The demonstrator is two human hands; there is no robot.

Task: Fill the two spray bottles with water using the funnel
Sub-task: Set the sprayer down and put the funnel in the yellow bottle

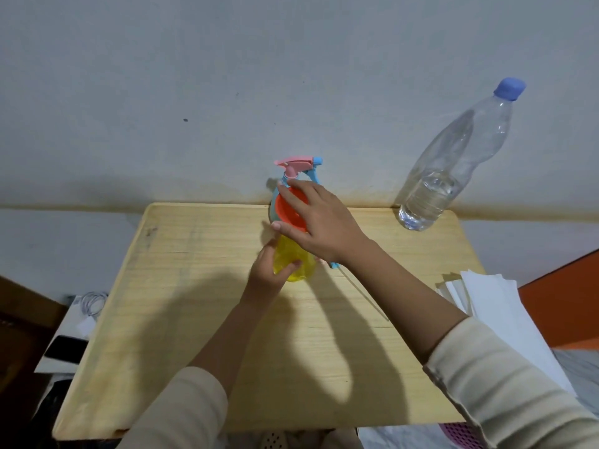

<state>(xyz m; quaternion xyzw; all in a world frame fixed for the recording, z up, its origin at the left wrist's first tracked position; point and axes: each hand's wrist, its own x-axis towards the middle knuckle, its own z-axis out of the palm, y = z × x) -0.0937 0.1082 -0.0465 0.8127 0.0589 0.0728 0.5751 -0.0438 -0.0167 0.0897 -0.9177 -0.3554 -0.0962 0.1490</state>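
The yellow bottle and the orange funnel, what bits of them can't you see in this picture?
Head view only:
- The yellow bottle: its neck and opening are hidden by the right hand and the orange funnel; the left hand covers part of its side.
- The funnel's spout is hidden, so whether it sits in the neck cannot be told.
- The second spray bottle behind: only its pink and blue head shows.
- Any water level in the yellow bottle: not readable.
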